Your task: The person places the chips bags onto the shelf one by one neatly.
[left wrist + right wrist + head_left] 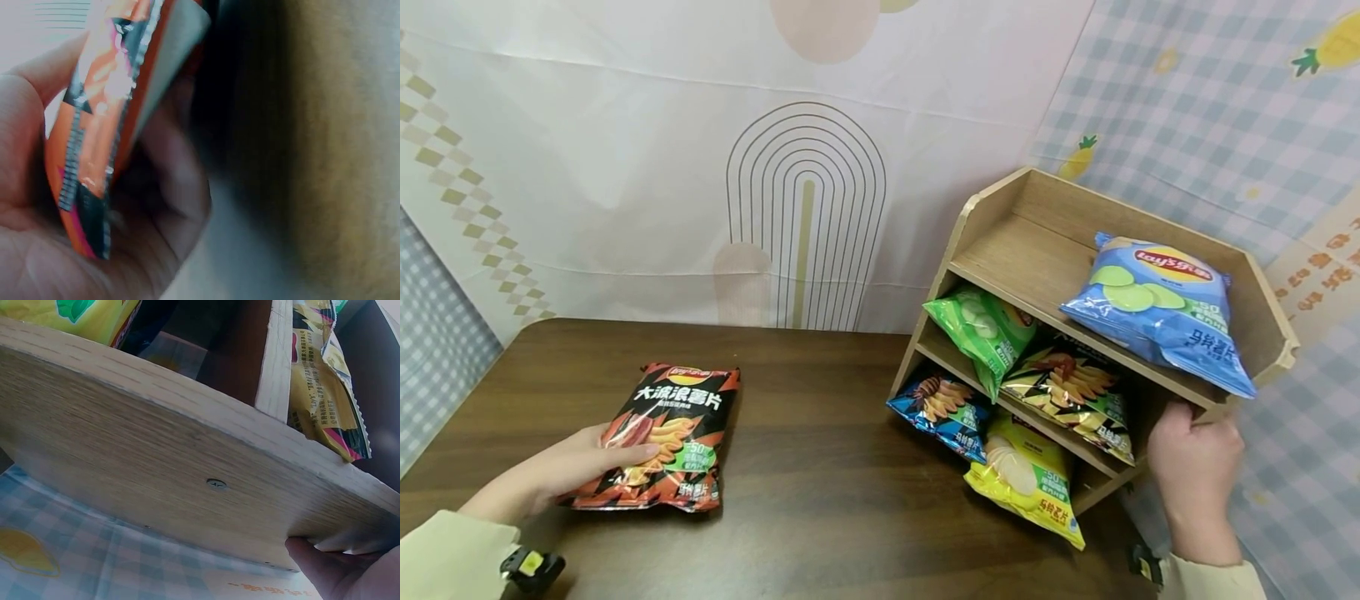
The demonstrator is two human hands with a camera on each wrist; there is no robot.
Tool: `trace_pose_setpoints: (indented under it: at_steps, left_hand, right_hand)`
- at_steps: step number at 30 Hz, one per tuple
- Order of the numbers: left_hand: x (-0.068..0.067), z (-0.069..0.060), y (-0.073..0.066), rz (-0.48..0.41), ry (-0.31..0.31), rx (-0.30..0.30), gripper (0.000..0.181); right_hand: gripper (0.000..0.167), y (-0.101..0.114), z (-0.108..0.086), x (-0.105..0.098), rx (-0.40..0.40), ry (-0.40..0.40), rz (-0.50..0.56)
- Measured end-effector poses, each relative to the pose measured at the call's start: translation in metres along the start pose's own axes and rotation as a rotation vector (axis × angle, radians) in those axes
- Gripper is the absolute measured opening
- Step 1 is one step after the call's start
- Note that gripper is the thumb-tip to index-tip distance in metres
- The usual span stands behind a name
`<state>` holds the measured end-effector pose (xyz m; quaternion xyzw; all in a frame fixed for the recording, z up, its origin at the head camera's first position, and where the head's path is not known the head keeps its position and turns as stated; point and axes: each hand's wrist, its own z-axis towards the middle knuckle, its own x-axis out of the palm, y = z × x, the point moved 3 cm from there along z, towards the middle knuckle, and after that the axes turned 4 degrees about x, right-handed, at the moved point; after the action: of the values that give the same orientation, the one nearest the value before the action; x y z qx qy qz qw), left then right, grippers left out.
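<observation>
On the left, my left hand (576,462) grips a red-and-black bag of potato chips (700,417) by its left side, thumb on the front face. The left wrist view shows fingers behind the chip bag (103,144) and the thumb on its other side. My right hand (1197,454) holds the right side panel of a small wooden shelf (1007,237), just below its top tier. In the right wrist view, fingers (337,569) lie against the outer face of that panel (156,450); the rest of the grip is hidden.
A blue chip bag (1157,304) lies on the shelf's top. Green (981,329) and black-and-gold (1071,392) bags fill the middle tier; dark blue (940,408) and yellow (1026,475) bags stick out below. The brown table (820,467) meets cloth-covered walls (647,183).
</observation>
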<state>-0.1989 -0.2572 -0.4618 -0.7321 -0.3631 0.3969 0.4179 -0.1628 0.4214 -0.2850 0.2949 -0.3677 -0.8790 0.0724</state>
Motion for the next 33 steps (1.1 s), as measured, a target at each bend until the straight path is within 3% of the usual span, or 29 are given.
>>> trace_pose_setpoints:
  at_steps: [9,14,20,28,33]
  left_hand:
    - [0.011,0.003,0.002,-0.048,-0.049,0.031,0.074]
    - [0.015,0.005,0.000,-0.022,-0.096,0.048,0.076]
    - [0.022,0.009,-0.007,-0.096,-0.097,0.069,0.074]
    - [0.042,0.012,-0.036,-0.136,-0.072,0.096,0.067]
    - [0.055,0.015,-0.058,-0.152,-0.055,0.151,0.064]
  right_hand:
    - [0.041,-0.002,0.000,0.001,-0.002,-0.005,-0.012]
    - [0.043,-0.002,0.000,0.001,-0.002,-0.010,-0.005]
    - [0.042,-0.002,0.000,0.001,-0.010,-0.016,0.002]
    - [0.044,-0.003,0.001,0.001,-0.007,-0.014,0.005]
    - [0.042,-0.002,0.001,0.001,-0.017,-0.016,-0.002]
